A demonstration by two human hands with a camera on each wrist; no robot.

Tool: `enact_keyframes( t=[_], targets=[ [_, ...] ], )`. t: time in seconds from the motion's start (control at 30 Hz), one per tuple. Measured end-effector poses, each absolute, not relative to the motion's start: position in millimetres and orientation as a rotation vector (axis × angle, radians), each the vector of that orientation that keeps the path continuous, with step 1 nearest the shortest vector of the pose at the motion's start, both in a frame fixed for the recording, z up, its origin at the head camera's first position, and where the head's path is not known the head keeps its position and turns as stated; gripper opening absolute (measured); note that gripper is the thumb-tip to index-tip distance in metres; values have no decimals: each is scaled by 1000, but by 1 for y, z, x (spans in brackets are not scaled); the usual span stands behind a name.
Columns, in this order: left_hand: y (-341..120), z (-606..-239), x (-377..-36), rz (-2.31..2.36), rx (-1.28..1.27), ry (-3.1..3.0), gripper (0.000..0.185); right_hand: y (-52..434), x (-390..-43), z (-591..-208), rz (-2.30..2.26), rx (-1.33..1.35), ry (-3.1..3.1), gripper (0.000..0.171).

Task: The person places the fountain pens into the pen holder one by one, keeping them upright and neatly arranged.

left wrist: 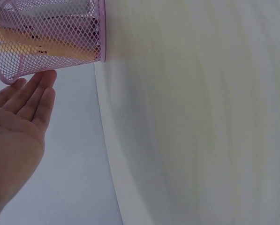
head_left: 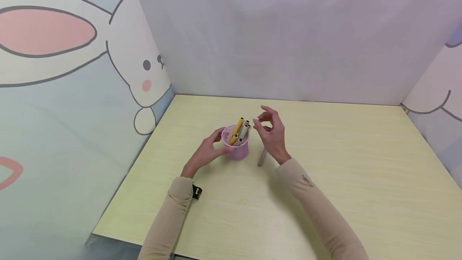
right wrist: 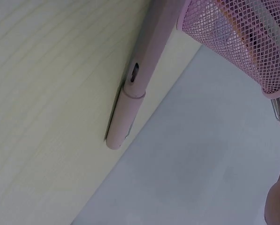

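Note:
A pink mesh pen cup (head_left: 237,150) stands on the pale yellow table (head_left: 343,179), holding a yellow pen (head_left: 236,130) and a few grey-white pens (head_left: 245,130). My left hand (head_left: 217,141) lies against the cup's left side with straight fingers; in the left wrist view the fingertips (left wrist: 41,82) touch the mesh cup (left wrist: 50,37). My right hand (head_left: 260,123) hovers just right of the pen tops, fingers loosely curled and holding nothing. A pink pen (head_left: 261,158) lies on the table below that hand; the right wrist view has this pink pen (right wrist: 135,93) beside the cup (right wrist: 243,42).
A panel with a cartoon rabbit (head_left: 72,71) closes off the left side, a plain wall (head_left: 288,31) the back, and another panel (head_left: 444,103) the right. A black clip (head_left: 196,191) sits at my left sleeve cuff. The table's front edge runs close to my body.

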State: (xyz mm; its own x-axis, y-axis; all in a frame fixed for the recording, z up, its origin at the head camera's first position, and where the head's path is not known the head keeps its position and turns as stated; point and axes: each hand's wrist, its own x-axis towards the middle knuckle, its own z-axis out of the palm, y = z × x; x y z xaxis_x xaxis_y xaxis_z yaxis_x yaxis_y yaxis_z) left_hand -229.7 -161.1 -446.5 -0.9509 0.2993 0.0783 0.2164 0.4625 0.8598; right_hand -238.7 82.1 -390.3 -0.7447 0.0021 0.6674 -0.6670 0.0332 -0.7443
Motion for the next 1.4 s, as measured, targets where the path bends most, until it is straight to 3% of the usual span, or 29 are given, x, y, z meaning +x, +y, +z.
enact_keyframes(
  t=[0.67,0.97,1.4],
  targets=[
    [-163,-445,-227,1498,471,2616,81,109,-246,-400,1821,565,-1806,42],
    [-164,-444,-227,1496,464,2606,82,122,-264,-427,1855,481,-1837,46],
    [-165,-446,-228,1515,452,2585,84,141,-267,-429,1960,352,-1932,51]
  ],
)
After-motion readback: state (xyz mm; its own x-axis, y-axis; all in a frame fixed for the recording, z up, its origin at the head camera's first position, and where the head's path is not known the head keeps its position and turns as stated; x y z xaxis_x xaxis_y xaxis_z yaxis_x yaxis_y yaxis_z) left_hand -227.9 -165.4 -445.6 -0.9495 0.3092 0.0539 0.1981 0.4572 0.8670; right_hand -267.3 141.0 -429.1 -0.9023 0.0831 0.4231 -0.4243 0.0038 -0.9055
